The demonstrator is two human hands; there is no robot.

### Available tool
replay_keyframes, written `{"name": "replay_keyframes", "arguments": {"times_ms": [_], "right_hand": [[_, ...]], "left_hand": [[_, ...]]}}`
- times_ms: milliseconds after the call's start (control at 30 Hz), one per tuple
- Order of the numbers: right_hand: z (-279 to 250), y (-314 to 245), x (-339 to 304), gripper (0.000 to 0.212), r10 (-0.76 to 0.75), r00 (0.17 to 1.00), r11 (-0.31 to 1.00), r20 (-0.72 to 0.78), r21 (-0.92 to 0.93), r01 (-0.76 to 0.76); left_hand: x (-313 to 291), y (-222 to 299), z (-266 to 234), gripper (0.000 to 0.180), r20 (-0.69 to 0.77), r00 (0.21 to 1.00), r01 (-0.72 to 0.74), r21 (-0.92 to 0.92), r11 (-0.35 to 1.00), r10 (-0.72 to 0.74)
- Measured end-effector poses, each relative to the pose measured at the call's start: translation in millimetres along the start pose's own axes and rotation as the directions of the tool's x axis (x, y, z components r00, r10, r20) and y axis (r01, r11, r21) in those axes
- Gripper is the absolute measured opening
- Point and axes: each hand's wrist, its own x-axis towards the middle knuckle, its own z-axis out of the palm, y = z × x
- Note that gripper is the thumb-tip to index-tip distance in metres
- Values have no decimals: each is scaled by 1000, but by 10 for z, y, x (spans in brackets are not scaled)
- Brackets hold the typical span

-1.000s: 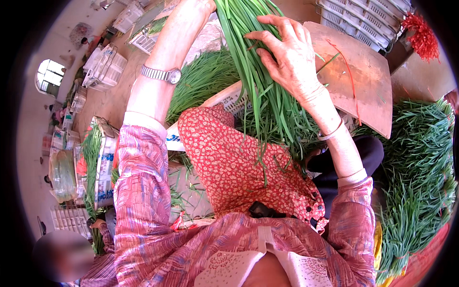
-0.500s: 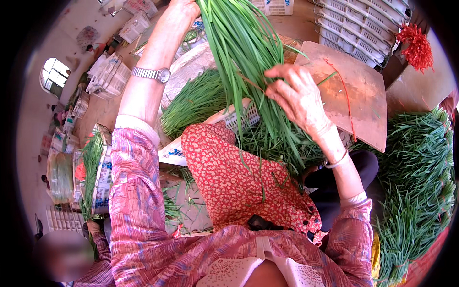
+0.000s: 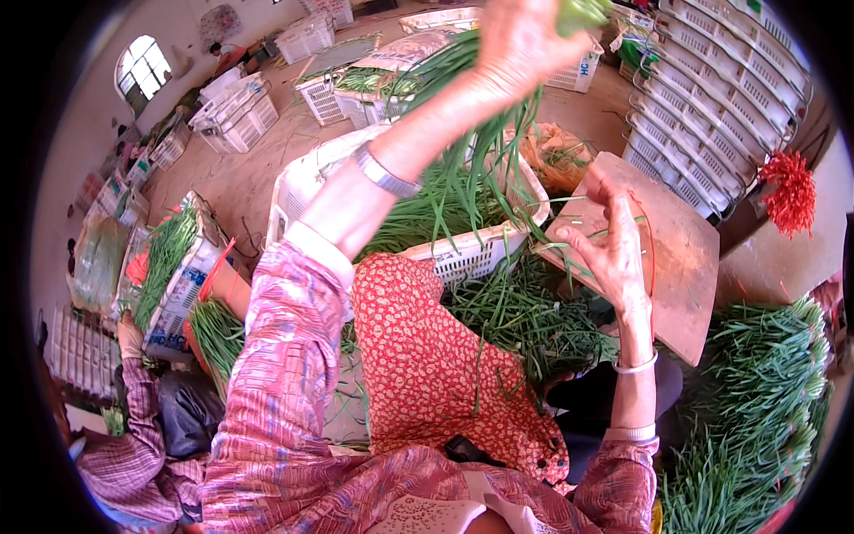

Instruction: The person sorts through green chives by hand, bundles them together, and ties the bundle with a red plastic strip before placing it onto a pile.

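My left hand [image 3: 525, 49], raised at the top and slightly blurred, grips a bunch of garlic chives [image 3: 489, 147]. The pale stem end sticks out beyond the fist, and long green leaves hang below it over a white crate [image 3: 485, 254]. More garlic chives [image 3: 436, 209] lie inside that crate. My right hand [image 3: 605, 245] is open and empty, fingers apart, above the near left part of a wooden board [image 3: 685, 267]. A red tie [image 3: 652, 240] lies across the board. Loose leaves [image 3: 534, 320] are heaped between the crate and my red patterned apron [image 3: 436, 356].
Tied chive bundles [image 3: 752, 400] are piled at the right. Behind the board rise stacked white crates [image 3: 712, 98], with a red bunch of ties [image 3: 787, 191] beside them. At lower left a co-worker's hand [image 3: 130, 336] is near a crate of chives [image 3: 173, 258].
My left hand has swung to the right with the chives. My right hand has left the leaves, moved right and opened. The view has tilted up, showing more crates behind.
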Motion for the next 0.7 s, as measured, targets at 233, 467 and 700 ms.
{"name": "replay_keyframes", "arguments": {"times_ms": [233,467,700], "right_hand": [[161,840,415,72,318,923,877,217,303,-374],[348,774,869,40,32,999,784,4,620,-28],[-1110,137,1176,76,-466,645,873,-606,-198,445]], "left_hand": [[-612,631,879,37,-152,818,-538,142,831,555],[-405,1128,642,27,-209,867,-492,-212,845,452],[-328,1326,723,26,-139,987,-157,-790,593,77]]}}
